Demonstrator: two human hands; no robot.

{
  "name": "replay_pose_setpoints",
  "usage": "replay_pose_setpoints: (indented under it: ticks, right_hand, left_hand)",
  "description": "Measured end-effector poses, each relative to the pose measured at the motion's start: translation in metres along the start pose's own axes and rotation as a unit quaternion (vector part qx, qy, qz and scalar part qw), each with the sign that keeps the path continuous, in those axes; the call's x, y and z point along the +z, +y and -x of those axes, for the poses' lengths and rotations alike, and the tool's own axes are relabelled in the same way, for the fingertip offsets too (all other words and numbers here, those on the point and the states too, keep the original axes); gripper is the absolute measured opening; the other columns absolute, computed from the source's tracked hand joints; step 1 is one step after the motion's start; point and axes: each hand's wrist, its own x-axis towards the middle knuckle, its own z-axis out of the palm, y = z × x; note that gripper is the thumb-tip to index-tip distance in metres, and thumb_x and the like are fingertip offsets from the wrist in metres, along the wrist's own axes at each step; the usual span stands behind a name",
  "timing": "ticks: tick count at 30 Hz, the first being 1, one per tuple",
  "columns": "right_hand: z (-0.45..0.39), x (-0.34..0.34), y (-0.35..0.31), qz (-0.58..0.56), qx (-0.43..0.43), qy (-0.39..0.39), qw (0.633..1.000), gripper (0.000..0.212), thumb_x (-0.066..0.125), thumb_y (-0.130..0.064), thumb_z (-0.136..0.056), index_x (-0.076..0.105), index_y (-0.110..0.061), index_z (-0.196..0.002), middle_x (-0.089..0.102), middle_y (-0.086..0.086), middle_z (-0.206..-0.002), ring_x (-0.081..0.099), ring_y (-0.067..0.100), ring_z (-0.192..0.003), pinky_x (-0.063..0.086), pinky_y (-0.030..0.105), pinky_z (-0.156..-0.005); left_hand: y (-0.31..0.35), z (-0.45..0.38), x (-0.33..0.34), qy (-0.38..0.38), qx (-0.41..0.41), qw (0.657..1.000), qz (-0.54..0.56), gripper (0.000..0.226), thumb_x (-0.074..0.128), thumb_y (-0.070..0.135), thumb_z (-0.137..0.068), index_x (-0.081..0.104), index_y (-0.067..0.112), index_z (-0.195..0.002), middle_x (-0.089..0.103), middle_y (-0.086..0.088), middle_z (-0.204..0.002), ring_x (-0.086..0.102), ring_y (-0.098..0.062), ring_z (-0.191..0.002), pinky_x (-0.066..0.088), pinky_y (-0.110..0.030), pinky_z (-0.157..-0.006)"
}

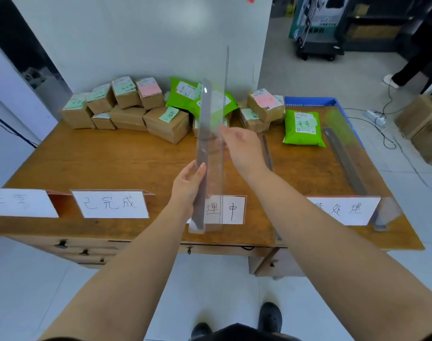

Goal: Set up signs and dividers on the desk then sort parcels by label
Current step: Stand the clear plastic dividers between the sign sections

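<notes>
I hold a clear acrylic divider [211, 134] with a grey base strip upright over the middle of the wooden desk [111, 158]. My left hand [189, 185] grips its near lower part. My right hand [239, 146] pinches its edge higher up. Two more clear dividers stand on the desk: one [267, 153] right of my hands, one [345, 153] near the right edge. White paper signs [114, 204] line the front edge. Brown cardboard parcels [126, 107] and green mailer bags [302, 127] lie along the back.
A blue crate [311, 100] sits at the desk's back right. On the floor to the right are cables, a power strip [375, 116] and cardboard boxes [424, 124]. A person's leg and shoe [392, 80] are at far right. A white wall [136, 40] backs the desk.
</notes>
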Motion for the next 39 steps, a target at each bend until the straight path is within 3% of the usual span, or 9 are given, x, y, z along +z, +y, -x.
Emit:
replay_pose_setpoints:
  ticks: [5, 8, 10, 15, 21, 27, 31, 34, 39]
  right_hand:
    - [0.003, 0.038, -0.024, 0.082, 0.004, -0.046, 0.996, 0.032, 0.052, -0.004, -0.079, 0.044, -0.010, -0.048, 0.040, -0.002, -0.041, 0.033, 0.013, -0.045, 0.032, 0.020, -0.043]
    - [0.004, 0.069, -0.022, 0.065, -0.002, -0.053, 0.996, 0.017, 0.052, -0.001, -0.072, 0.062, 0.012, -0.068, 0.065, 0.025, -0.067, 0.059, 0.033, -0.061, 0.057, 0.045, -0.065]
    - [0.007, 0.088, -0.022, 0.037, 0.001, -0.059, 0.998, 0.018, 0.051, -0.002, -0.071, 0.060, 0.013, -0.070, 0.066, 0.032, -0.079, 0.065, 0.044, -0.076, 0.052, 0.060, -0.072]
    - [0.024, 0.117, -0.033, 0.004, -0.047, -0.030, 0.998, 0.029, 0.057, -0.015, -0.084, 0.058, -0.002, -0.058, 0.069, 0.019, -0.068, 0.068, 0.037, -0.068, 0.055, 0.055, -0.069]
    - [0.010, 0.121, -0.050, -0.041, -0.044, -0.021, 0.998, 0.032, 0.052, -0.007, -0.089, 0.058, -0.018, -0.060, 0.064, 0.000, -0.062, 0.064, 0.012, -0.056, 0.052, 0.028, -0.050]
    - [-0.028, 0.118, -0.042, 0.024, -0.042, -0.019, 0.999, 0.026, 0.047, -0.010, -0.090, 0.064, 0.007, -0.079, 0.068, 0.017, -0.071, 0.068, 0.030, -0.066, 0.057, 0.047, -0.062]
    - [-0.036, 0.128, -0.030, 0.063, -0.007, -0.056, 0.996, 0.026, 0.042, -0.004, -0.093, 0.059, 0.005, -0.075, 0.056, 0.005, -0.060, 0.055, -0.004, -0.041, 0.041, 0.008, -0.040]
    - [-0.033, 0.139, -0.015, 0.070, 0.019, -0.058, 0.996, 0.026, 0.042, -0.005, -0.092, 0.063, 0.008, -0.083, 0.062, 0.010, -0.069, 0.066, 0.012, -0.055, 0.058, 0.029, -0.053]
    - [-0.026, 0.157, -0.002, 0.124, 0.017, -0.023, 0.992, 0.023, 0.044, -0.004, -0.086, 0.060, 0.012, -0.085, 0.067, 0.027, -0.081, 0.068, 0.035, -0.065, 0.056, 0.051, -0.059]
  left_hand:
    - [0.013, 0.008, -0.038, 0.042, 0.033, 0.998, -0.024, 0.048, 0.060, 0.040, -0.086, 0.049, 0.028, -0.132, 0.064, 0.011, -0.096, 0.060, -0.010, -0.086, 0.052, -0.030, -0.075]
    - [0.017, 0.014, -0.067, 0.060, 0.048, 0.996, -0.037, 0.048, 0.061, 0.037, -0.087, 0.049, 0.025, -0.132, 0.064, 0.009, -0.100, 0.060, -0.011, -0.084, 0.053, -0.030, -0.076]
    - [0.021, 0.016, -0.088, 0.075, 0.053, 0.995, -0.035, 0.052, 0.060, 0.036, -0.088, 0.046, 0.023, -0.136, 0.061, 0.006, -0.110, 0.056, -0.011, -0.088, 0.049, -0.025, -0.076]
    - [0.020, 0.011, -0.131, 0.101, 0.047, 0.994, -0.017, 0.056, 0.062, 0.041, -0.085, 0.044, 0.029, -0.136, 0.053, 0.000, -0.135, 0.053, -0.022, -0.117, 0.049, -0.037, -0.095]
    - [0.025, 0.004, -0.153, 0.142, 0.045, 0.989, 0.004, 0.049, 0.059, 0.033, -0.089, 0.045, 0.024, -0.135, 0.059, 0.004, -0.108, 0.057, -0.006, -0.080, 0.052, -0.016, -0.049]
    - [0.041, -0.015, -0.164, 0.199, 0.011, 0.980, 0.019, 0.045, 0.055, 0.040, -0.090, 0.047, 0.029, -0.133, 0.057, 0.004, -0.112, 0.056, -0.018, -0.099, 0.052, -0.029, -0.072]
    - [0.044, -0.034, -0.175, 0.214, 0.006, 0.976, 0.029, 0.044, 0.060, 0.043, -0.086, 0.050, 0.033, -0.128, 0.061, 0.001, -0.119, 0.060, -0.024, -0.109, 0.051, -0.043, -0.095]
    - [0.043, -0.045, -0.183, 0.200, 0.006, 0.979, 0.031, 0.045, 0.062, 0.044, -0.084, 0.051, 0.033, -0.126, 0.061, 0.001, -0.118, 0.061, -0.025, -0.109, 0.050, -0.046, -0.095]
    - [0.047, -0.065, -0.201, 0.150, 0.021, 0.988, 0.034, 0.047, 0.061, 0.044, -0.084, 0.051, 0.029, -0.128, 0.064, -0.002, -0.112, 0.066, -0.027, -0.100, 0.055, -0.048, -0.086]
